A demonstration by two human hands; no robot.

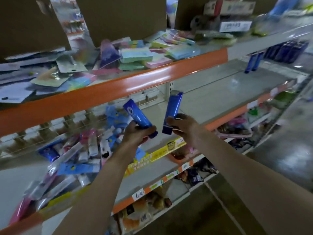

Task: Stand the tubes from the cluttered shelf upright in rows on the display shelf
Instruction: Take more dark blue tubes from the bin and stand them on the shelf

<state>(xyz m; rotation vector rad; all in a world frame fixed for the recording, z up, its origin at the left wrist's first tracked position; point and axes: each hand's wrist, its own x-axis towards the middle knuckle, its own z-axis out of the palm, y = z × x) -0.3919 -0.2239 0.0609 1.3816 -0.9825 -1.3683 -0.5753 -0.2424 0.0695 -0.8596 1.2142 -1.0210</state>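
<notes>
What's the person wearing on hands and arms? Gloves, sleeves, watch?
Nothing visible: left hand and right hand are ungloved, no rings or watch showing. Left arm and right arm are bare to the frame edge, no sleeves. Blur could hide small items.

My left hand (137,135) grips one blue tube (138,117), tilted left. My right hand (182,126) holds a second tube (173,108) nearly upright, cap down. Standing tubes (286,50) line the grey shelf (211,92) beyond.

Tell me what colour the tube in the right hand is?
The tube in the right hand is shiny blue; the head view shows it best.
</notes>
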